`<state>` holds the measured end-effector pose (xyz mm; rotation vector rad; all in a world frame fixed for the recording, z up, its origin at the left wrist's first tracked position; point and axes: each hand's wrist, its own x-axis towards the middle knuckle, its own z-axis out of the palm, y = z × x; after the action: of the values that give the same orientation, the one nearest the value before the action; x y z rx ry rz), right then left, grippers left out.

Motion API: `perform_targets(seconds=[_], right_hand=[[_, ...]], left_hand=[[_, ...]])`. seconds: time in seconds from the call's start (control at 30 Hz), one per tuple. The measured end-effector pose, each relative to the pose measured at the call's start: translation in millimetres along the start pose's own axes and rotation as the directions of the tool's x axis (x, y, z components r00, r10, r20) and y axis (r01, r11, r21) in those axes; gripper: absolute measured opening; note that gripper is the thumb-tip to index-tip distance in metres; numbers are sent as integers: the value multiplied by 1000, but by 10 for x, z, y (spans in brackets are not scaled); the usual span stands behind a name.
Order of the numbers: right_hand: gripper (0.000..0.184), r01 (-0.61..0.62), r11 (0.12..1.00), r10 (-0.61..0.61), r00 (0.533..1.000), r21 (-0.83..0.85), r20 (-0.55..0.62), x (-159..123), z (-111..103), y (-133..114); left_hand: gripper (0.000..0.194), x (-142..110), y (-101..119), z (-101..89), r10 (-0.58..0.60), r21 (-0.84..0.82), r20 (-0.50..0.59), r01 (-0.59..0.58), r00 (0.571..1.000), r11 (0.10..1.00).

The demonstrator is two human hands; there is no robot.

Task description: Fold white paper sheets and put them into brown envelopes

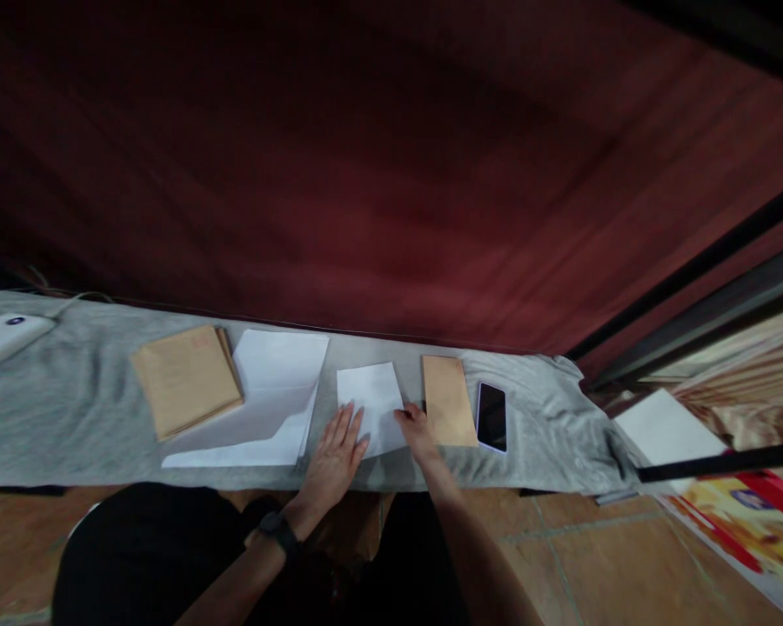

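Grey cloth (541,396) before a dark red panel (378,191).
Left hand (334,448) lies open on a small white sheet (375,391); the right hand (416,428) is at its right edge, whether pinching or pressing I cannot tell. It sits between larger white papers (280,361) and a brown envelope (449,400). Red print on the envelope stack (186,378) is too blurred to read.

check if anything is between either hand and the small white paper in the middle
Nothing visible: the left hand lies on the white paper, and the right hand touches its right edge. The brown envelope lies farther right, not between them.
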<state>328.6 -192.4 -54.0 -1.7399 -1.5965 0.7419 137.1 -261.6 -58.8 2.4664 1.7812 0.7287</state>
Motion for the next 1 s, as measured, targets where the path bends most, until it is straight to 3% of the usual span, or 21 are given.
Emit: perform_targets(seconds=[0.07, 0.13, 0.2, 0.27, 0.33, 0.4, 0.47, 0.53, 0.77, 1.0], right_hand=[[20, -35, 997, 34, 999, -63, -10, -102, -9, -27], [31, -31, 985, 26, 999, -168, -31, -177, -49, -78], [41, 51, 944, -70, 996, -325, -49, -223, -81, -137], [41, 221, 869, -243, 970, -443, 8, -238, -73, -187], [38, 438, 790, -419, 897, -429, 143, -224, -19, -217], [37, 610, 707, -540, 792, -358, 283, -188, 67, -225], [38, 701, 634, -589, 711, -326, 383, -126, 156, -222], [40, 730, 594, -593, 681, -336, 431, -31, 231, -220], [43, 729, 562, -550, 682, -390, 481, 460, 396, -282], [47, 622, 627, -460, 782, -470, 420, 782, 481, -382]], left_hand=[[54, -41, -24, 65, 26, 52, 32, -28, 999, 998], [51, -67, -32, 93, 53, 90, 51, -58, 997, 994], [50, -74, -21, 94, 67, 112, 46, -72, 997, 991], [49, -71, 0, 90, 91, 112, 42, -95, 995, 989], [47, -72, 24, 95, 141, 93, 56, -146, 988, 985], [44, -80, 45, 102, 180, 74, 81, -186, 980, 980], [42, -87, 65, 99, 181, 66, 109, -189, 977, 980], [40, -87, 84, 78, 170, 64, 142, -180, 975, 982], [46, -64, 83, -7, 205, 105, 141, -220, 969, 970], [53, -70, 54, 15, 219, 92, 140, -233, 966, 968]])
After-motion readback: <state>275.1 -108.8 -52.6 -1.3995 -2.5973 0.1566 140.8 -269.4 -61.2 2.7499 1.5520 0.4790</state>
